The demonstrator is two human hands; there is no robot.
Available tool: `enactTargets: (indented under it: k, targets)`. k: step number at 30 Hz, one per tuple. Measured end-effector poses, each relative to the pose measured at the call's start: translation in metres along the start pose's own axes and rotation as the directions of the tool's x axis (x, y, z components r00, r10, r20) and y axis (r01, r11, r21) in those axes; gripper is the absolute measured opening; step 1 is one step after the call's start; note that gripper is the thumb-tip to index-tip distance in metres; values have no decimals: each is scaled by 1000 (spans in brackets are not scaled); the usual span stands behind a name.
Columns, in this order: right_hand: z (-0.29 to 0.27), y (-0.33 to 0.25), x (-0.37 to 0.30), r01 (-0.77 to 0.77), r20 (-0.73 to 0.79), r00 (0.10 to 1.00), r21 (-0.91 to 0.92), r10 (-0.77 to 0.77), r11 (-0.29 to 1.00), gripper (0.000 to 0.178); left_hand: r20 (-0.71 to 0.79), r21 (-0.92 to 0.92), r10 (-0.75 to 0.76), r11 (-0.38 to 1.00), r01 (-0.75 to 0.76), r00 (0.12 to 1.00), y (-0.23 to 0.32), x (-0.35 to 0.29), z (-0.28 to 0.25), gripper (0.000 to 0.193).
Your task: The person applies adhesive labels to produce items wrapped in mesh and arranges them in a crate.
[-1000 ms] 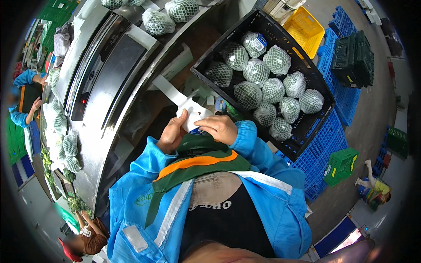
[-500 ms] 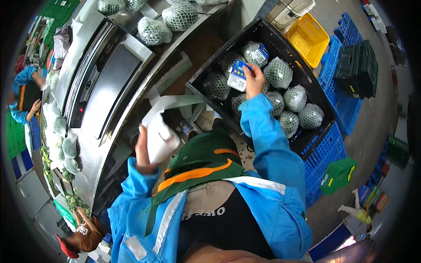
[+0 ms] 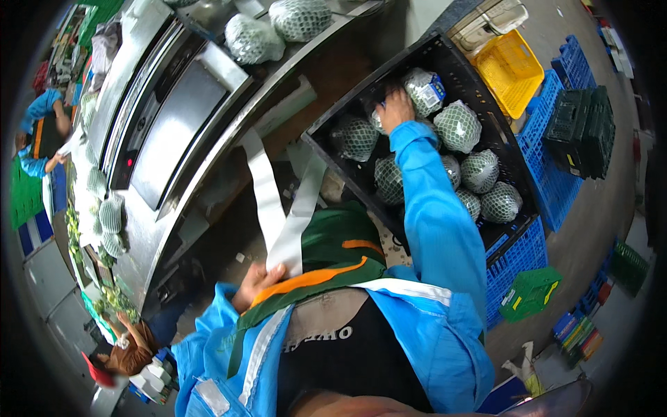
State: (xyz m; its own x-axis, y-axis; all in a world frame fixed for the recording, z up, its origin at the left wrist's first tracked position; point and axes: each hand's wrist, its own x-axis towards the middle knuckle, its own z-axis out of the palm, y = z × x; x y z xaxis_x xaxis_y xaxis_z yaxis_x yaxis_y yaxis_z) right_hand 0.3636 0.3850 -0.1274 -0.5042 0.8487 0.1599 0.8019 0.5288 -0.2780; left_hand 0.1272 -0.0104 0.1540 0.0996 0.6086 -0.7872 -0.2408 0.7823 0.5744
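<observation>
Head: R hand's (image 3: 397,111) in crate (image 3: 458,69) nr steel ctr (image 3: 142,229), blu pallet (image 3: 517,254).

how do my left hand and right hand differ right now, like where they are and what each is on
The left hand grips a white strip; the right hand is among netted rounds. The left hand is close to the body, by the green apron; the right hand reaches out into the black crate. Both are bare and come out of blue sleeves.

The right sleeve (image 3: 439,198) partly hides several netted fruits (image 3: 451,169).
</observation>
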Motion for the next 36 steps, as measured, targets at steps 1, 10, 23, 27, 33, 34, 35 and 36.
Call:
enactTargets:
  k: [1, 10, 23, 27, 33, 34, 35, 36]
  targets:
    - [-7, 0, 6, -72, 78, 995, 57, 68, 996, 64, -57, 143, 186, 974, -176, 981, -15, 14, -7, 29]
    - [-198, -200, -59, 148, 154, 883, 804, -443, 576, 33, -268, -600, 59, 771, -214, 962, 37, 100, 6, 36]
    - [-178, -225, -118, 338, 151, 859, 550, -489, 764, 19, -205, -525, 37, 840, -141, 978, 17, 119, 17, 40]
    - [-171, -223, -127, 260, 149, 889, 613, -432, 746, 20, -160, -554, 6, 827, -95, 987, 16, 121, 15, 41]
    - [-172, -218, -129, 253, -80, 935, 833, -347, 492, 17, -299, -596, 100, 757, -267, 949, 9, 125, 0, 44]
    - [-182, -211, -125, 129, -28, 977, 862, -209, 491, 16, -375, -571, 149, 740, -355, 915, 11, 123, -7, 45]
    - [-186, -207, -121, -82, 63, 996, 927, 62, 367, 18, -520, -482, 201, 733, -479, 830, 12, 122, -18, 49]
    - [-176, -191, -114, -90, 36, 977, 963, 211, 252, 22, -625, -342, 294, 730, -592, 723, 10, 121, -33, 47]
